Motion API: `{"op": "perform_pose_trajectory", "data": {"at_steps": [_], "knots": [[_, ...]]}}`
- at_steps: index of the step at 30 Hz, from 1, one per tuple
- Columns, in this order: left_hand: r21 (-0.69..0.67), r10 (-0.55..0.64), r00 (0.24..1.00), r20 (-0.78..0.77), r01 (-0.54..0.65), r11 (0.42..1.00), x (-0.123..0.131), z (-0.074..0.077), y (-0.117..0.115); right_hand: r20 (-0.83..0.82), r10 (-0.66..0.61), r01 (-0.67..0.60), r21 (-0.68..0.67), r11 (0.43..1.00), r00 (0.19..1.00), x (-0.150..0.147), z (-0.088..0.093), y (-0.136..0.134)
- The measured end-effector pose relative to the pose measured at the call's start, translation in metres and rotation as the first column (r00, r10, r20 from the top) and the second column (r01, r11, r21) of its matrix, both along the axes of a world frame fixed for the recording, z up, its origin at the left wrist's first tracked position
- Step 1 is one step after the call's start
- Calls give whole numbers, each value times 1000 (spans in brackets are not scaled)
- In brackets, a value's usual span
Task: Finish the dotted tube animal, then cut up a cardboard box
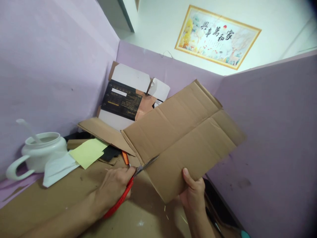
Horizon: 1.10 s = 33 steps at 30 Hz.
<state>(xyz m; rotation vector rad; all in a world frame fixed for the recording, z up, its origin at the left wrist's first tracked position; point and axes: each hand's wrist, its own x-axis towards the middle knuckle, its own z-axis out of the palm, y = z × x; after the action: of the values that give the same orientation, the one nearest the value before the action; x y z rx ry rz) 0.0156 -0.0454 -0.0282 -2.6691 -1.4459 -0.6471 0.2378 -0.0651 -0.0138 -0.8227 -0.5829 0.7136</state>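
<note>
A large brown cardboard sheet [173,132] with fold lines is held up at a slant over the table. My right hand [194,191] grips its lower edge, thumb on the near face and the other fingers hidden behind. My left hand [117,185] is closed round red-handled scissors [119,202]. Their blades lie across the sheet's left edge, close to the lengthwise crease, with one blade showing on the near face. Just beyond my left hand rests an orange strip-like tool [125,157], partly covered by cardboard.
On the left stands a white pot [44,152] with a handle and a spoon-like stick inside. Near it lie a white paper [59,168] and a yellow-green sheet [89,153]. An unfolded black-and-white box [121,99] leans at the back. Purple walls [272,148] enclose the table [86,185].
</note>
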Motion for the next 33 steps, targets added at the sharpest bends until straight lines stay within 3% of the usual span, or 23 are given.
{"op": "perform_pose_trajectory", "data": {"at_steps": [13,20,33], "knots": [[-79,20,994,-103,-29,996,2,2,-3,-22,-22,22,-7,1000,1000,2,-1,3],[-7,-11,997,-72,11,1000,2,-7,7,0,-10,10,-12,1000,1000,0,-4,2],[57,12,992,-123,-5,998,0,-5,9,37,36,-34,-40,999,999,-4,-8,1]]}}
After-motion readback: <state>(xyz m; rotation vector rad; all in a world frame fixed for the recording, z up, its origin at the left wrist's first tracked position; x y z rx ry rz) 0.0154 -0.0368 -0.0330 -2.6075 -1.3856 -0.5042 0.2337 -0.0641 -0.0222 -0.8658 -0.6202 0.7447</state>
